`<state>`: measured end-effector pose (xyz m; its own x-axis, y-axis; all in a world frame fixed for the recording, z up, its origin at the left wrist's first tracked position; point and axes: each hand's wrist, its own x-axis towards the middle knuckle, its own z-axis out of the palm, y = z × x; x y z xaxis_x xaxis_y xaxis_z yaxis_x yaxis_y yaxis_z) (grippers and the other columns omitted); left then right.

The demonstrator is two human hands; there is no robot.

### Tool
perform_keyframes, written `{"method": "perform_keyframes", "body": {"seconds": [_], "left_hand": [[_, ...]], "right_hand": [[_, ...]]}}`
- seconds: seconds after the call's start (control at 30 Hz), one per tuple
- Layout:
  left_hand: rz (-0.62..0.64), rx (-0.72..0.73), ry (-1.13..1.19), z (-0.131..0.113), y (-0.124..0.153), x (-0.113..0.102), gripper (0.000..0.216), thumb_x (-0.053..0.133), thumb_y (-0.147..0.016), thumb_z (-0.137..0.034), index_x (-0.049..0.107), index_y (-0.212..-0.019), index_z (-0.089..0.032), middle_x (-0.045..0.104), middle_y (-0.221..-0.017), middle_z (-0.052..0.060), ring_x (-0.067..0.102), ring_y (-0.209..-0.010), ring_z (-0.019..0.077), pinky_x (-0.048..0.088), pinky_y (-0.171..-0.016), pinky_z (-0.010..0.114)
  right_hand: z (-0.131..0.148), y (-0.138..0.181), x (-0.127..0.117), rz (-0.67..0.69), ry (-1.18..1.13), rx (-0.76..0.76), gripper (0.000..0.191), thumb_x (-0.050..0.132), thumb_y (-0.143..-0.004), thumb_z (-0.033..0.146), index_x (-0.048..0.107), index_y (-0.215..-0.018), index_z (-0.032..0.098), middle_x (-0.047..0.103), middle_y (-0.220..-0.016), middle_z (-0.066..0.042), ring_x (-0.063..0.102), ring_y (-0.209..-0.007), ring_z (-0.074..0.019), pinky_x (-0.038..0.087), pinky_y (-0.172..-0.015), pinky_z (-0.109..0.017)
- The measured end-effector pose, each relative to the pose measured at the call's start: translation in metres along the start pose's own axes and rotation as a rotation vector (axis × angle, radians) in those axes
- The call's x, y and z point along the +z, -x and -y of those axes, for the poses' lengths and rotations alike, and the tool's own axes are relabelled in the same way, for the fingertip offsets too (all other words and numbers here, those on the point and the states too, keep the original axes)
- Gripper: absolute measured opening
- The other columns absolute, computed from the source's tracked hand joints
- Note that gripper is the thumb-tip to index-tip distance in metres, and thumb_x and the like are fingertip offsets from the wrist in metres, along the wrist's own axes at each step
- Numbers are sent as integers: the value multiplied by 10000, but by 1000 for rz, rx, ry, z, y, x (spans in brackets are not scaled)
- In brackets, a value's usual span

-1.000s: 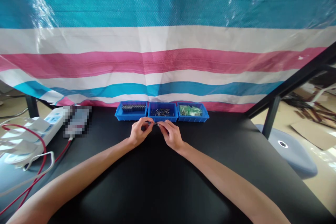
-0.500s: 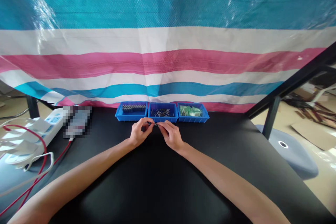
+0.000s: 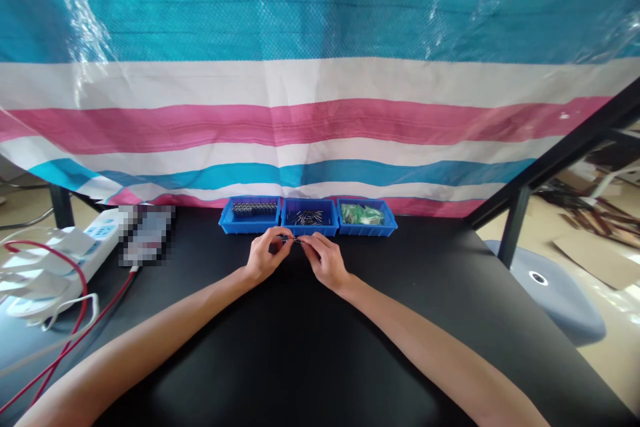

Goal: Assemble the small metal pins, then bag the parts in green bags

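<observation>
My left hand (image 3: 266, 256) and my right hand (image 3: 326, 260) meet over the table, fingertips pinched. Between them runs a thin, dark metal piece (image 3: 295, 240), held at both ends; it is too small to name exactly. Just beyond the fingers stands the middle blue bin (image 3: 320, 230), with several thin metal pins or screws (image 3: 308, 217) lying loose in it. The left blue bin (image 3: 250, 224) holds rows of small dark metal cylinders (image 3: 255, 208). In the right blue bin (image 3: 367, 230) lie green and clear plastic bags (image 3: 361, 214).
A white power strip (image 3: 83, 257) with plugs and red and white cables sits at the left, beside a blurred-out device (image 3: 147, 233). A striped tarp (image 3: 320, 80) hangs behind the bins. Right of the black table (image 3: 300, 347) stands a grey stool (image 3: 550, 290).
Both hands stay nearly in place, still pinching the thin piece. The view has shifted very slightly.
</observation>
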<state>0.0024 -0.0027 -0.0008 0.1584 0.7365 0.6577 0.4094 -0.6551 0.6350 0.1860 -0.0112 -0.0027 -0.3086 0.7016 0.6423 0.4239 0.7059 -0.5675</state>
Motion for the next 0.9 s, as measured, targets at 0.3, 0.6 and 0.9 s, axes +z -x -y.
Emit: {"method": "perform_keyframes", "body": {"seconds": [0.3, 0.6, 0.9], "left_hand": [[-10, 16, -12, 1, -1, 0, 129, 609, -845, -206, 572, -965, -177, 681, -871, 30, 577, -519, 65, 485, -556, 196], [-20, 39, -26, 2, -1, 1, 118, 614, -850, -195, 576, -959, -172, 676, -861, 17, 566, -524, 51, 477, -555, 171], [-16, 66, -35, 2, -1, 1, 101, 610, -855, -190, 576, -949, -171, 679, -872, 20, 597, -564, 60, 496, -580, 170]], "right_hand": [[1, -1, 0, -2, -3, 7, 232, 438, -951, 199, 615, -1101, 204, 608, -864, -55, 606, -741, -148, 516, -689, -259], [-1, -1, 0, 8, -7, 15, 243, 426, -958, 193, 619, -1106, 202, 617, -882, -58, 610, -776, -149, 513, -711, -257], [-4, 0, 1, 37, -6, 5, 247, 410, -963, 198, 608, -1111, 186, 592, -854, -58, 594, -733, -148, 503, -676, -254]]}}
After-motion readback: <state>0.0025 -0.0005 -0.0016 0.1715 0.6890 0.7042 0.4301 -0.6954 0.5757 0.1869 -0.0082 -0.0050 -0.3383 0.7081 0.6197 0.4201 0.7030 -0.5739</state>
